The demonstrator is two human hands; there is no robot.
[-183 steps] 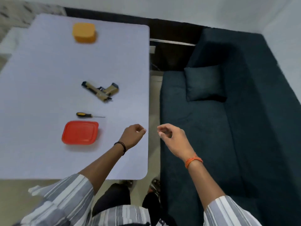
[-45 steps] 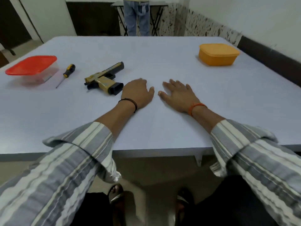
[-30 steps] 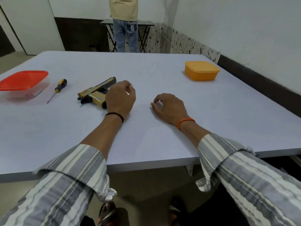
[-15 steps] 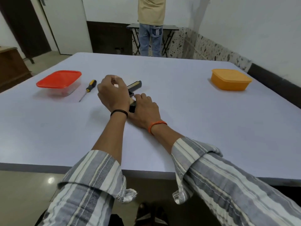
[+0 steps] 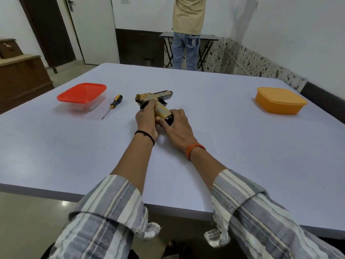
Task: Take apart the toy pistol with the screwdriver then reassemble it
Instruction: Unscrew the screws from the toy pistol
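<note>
Pistol (image 5: pixel 155 99) flat on the pale worktop (image 5: pixel 224 139), roughly mid-table, barrel toward the far right, tan grip angled back toward the near edge. Left hand (image 5: pixel 146 121) laid along the left side of the grip, fingers curled onto it near the trigger, black cord at the wrist. Right hand (image 5: pixel 177 126) at the butt of the grip, thumb and fingers wrapped round its dark lower end, orange band at the wrist. Both hands clamped on the pistol, touching each other beside the grip. Screwdriver (image 5: pixel 112 106) just left of the pistol, untouched, yellow-and-black handle away from the near edge, thin shaft pointing back toward it. Red-lidded box (image 5: pixel 82 96) further left, clear-walled, near the screwdriver but apart from it. Orange box (image 5: pixel 281 100) well off to the right, lid on. Striped grey-and-white sleeves rolled back on both forearms. Beyond the far edge, a person (image 5: pixel 187 30) standing with back turned, tan shirt and jeans, at a small folding table (image 5: pixel 209 37); white door (image 5: pixel 95 28) at left, brown cabinet (image 5: pixel 20 77) by the left wall.
</note>
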